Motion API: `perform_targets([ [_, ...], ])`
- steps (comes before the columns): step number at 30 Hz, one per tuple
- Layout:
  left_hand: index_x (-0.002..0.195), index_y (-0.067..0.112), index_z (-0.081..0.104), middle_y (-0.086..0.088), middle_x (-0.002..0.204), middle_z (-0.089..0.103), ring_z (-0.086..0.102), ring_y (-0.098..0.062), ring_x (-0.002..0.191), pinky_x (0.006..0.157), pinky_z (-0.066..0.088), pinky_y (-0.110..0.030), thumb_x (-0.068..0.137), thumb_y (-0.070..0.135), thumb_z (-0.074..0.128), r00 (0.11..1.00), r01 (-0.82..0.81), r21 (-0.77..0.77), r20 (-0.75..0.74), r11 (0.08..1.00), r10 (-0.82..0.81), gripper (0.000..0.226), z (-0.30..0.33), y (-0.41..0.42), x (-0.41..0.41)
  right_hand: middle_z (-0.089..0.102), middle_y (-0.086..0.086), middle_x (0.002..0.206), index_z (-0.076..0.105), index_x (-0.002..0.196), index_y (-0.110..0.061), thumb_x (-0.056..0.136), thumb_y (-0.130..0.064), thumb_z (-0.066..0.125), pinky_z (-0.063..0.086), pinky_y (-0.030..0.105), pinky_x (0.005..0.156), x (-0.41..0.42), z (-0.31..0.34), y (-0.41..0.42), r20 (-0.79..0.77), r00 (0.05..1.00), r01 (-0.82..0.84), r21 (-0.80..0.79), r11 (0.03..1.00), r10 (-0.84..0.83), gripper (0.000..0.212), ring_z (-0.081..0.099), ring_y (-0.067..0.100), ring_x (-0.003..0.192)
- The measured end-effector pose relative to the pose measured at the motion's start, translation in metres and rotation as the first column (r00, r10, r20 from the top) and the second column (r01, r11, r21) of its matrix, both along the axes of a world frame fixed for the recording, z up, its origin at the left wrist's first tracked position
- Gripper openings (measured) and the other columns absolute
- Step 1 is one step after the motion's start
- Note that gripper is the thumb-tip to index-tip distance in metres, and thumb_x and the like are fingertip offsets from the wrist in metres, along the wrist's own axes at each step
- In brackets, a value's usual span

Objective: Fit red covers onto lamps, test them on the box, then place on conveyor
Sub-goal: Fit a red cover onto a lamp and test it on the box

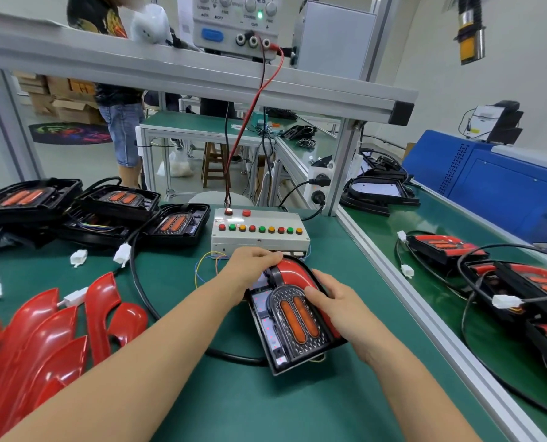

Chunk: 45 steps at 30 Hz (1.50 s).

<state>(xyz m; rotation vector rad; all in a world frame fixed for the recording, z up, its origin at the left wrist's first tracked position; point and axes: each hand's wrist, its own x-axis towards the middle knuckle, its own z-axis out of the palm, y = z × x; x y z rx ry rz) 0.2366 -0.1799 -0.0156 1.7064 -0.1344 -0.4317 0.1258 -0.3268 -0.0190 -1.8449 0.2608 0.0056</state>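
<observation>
My left hand presses on the upper left end of the red cover, fingers curled over its top edge; my right hand holds the lamp by its right side, thumb on the patterned face, the grip closed around the housing; the lamp lies on the green table just in front of the test box; spare red covers lie at the left; finished lamps sit on the conveyor at the right.

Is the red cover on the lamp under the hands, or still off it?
On it, at the top: the red cover sits on the lamp between the left hand and right hand. Whether it is fully seated, cannot tell.
</observation>
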Motion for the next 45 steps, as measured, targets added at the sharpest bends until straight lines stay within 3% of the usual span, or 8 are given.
perform_targets([
  [8, 0.132, 0.008, 0.055, -0.005, 0.126, 0.062, 0.056, -0.015, 0.112, 0.088, 0.037, -0.02, 0.093, 0.001, 0.049, 0.961, -0.041, 0.3, 0.274, 0.953, -0.045, 0.04, 0.006, 0.044, -0.003, 0.071, -0.001, 0.108, 0.061, 0.124, -0.023, 0.098, -0.019, 0.055, 0.053, 0.044, 0.095, 0.012, -0.004, 0.004, -0.053, 0.997, 0.055, -0.144, 0.988, -0.063, 0.028, 0.07, 0.02, 0.094],
  [14, 0.138, 0.014, 0.049, -0.003, 0.136, 0.055, 0.051, -0.018, 0.124, 0.104, 0.04, -0.029, 0.09, -0.002, 0.044, 0.911, -0.076, 0.509, 0.385, 0.858, -0.148, 0.051, 0.011, 0.077, -0.015, 0.069, -0.003, 0.107, 0.058, 0.122, -0.028, 0.099, -0.025, 0.051, 0.05, 0.039, 0.094, 0.019, -0.002, 0.008, -0.065, 0.997, 0.021, -0.332, 0.943, -0.045, 0.024, 0.067, 0.018, 0.094],
  [25, 0.118, 0.018, 0.064, -0.01, 0.123, 0.063, 0.058, -0.031, 0.113, 0.09, 0.049, -0.037, 0.081, 0.003, 0.05, 0.842, -0.51, 0.753, 0.535, 0.416, 0.064, 0.042, 0.03, 0.191, -0.012, 0.05, 0.007, 0.144, 0.036, 0.148, -0.02, 0.103, -0.033, 0.042, 0.037, 0.034, 0.101, 0.022, 0.007, 0.021, -0.13, 0.99, -0.041, -0.639, 0.768, -0.055, 0.047, 0.048, 0.027, 0.128],
  [29, 0.112, 0.017, 0.063, -0.009, 0.114, 0.064, 0.061, -0.03, 0.103, 0.07, 0.043, -0.031, 0.085, 0.009, 0.053, 0.895, -0.441, 0.888, 0.425, 0.13, 0.132, 0.03, 0.02, 0.229, -0.008, 0.054, 0.006, 0.14, 0.037, 0.147, -0.023, 0.103, -0.035, 0.042, 0.039, 0.032, 0.097, 0.025, 0.008, 0.025, -0.139, 0.989, -0.056, -0.668, 0.742, -0.051, 0.046, 0.052, 0.026, 0.123],
  [32, 0.101, 0.02, 0.061, -0.003, 0.109, 0.064, 0.061, -0.025, 0.101, 0.072, 0.04, -0.028, 0.087, 0.019, 0.053, 0.929, -0.354, 0.935, 0.348, 0.029, 0.123, 0.016, 0.006, 0.246, -0.004, 0.053, 0.005, 0.14, 0.037, 0.147, -0.024, 0.103, -0.035, 0.042, 0.04, 0.033, 0.098, 0.027, 0.009, 0.027, -0.139, 0.989, -0.059, -0.685, 0.726, -0.051, 0.046, 0.051, 0.026, 0.124],
  [37, 0.098, 0.023, 0.063, 0.0, 0.103, 0.065, 0.057, -0.023, 0.102, 0.07, 0.036, -0.027, 0.086, 0.023, 0.054, 0.909, -0.405, 0.912, 0.393, 0.068, 0.14, 0.015, -0.015, 0.255, 0.003, 0.057, 0.004, 0.135, 0.041, 0.143, -0.026, 0.102, -0.035, 0.042, 0.042, 0.032, 0.094, 0.029, 0.009, 0.029, -0.125, 0.991, -0.066, -0.725, 0.685, -0.036, 0.042, 0.054, 0.025, 0.119],
  [42, 0.096, 0.027, 0.072, -0.007, 0.105, 0.067, 0.061, -0.03, 0.095, 0.07, 0.042, -0.029, 0.082, 0.014, 0.062, 0.859, -0.501, 0.818, 0.431, 0.282, 0.276, 0.022, -0.011, 0.254, 0.007, 0.059, 0.003, 0.132, 0.044, 0.141, -0.026, 0.102, -0.035, 0.042, 0.043, 0.032, 0.092, 0.029, 0.009, 0.028, -0.116, 0.993, -0.064, -0.736, 0.674, -0.033, 0.04, 0.055, 0.024, 0.116],
  [45, 0.1, 0.028, 0.069, -0.005, 0.111, 0.066, 0.06, -0.028, 0.099, 0.073, 0.04, -0.029, 0.084, 0.016, 0.057, 0.874, -0.469, 0.849, 0.407, 0.242, 0.265, 0.023, -0.001, 0.263, 0.008, 0.058, 0.003, 0.133, 0.043, 0.141, -0.026, 0.102, -0.036, 0.043, 0.043, 0.032, 0.092, 0.028, 0.009, 0.028, -0.114, 0.993, -0.06, -0.735, 0.676, -0.036, 0.041, 0.055, 0.024, 0.116],
])
